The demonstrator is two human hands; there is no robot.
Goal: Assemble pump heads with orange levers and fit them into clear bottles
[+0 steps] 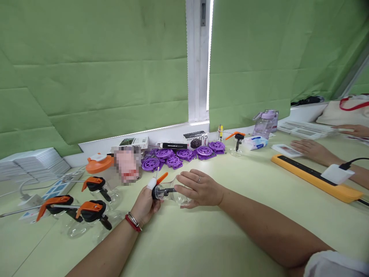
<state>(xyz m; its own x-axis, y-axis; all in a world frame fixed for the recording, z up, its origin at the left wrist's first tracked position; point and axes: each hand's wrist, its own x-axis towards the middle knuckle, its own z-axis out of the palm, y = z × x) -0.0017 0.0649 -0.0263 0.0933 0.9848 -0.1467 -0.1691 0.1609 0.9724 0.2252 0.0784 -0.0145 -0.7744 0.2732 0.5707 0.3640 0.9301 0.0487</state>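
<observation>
My left hand, with a white covering on one finger, grips the black head end of a clear bottle. An orange lever sticks up from that head, and a thin rod points upward beside it. Around the bottle's rounded body wraps my right hand, a ring on one finger. The bottle lies sideways between both hands, just above the table; a dark tube shows inside it. To the left stand several similar bottles with black and orange heads, some with long thin metal spouts.
Behind my hands lie several purple wheel-like parts, small boxes and an orange-lidded container. Another such bottle stands farther back. At right are a yellow power strip, a tissue pack and another person's hand.
</observation>
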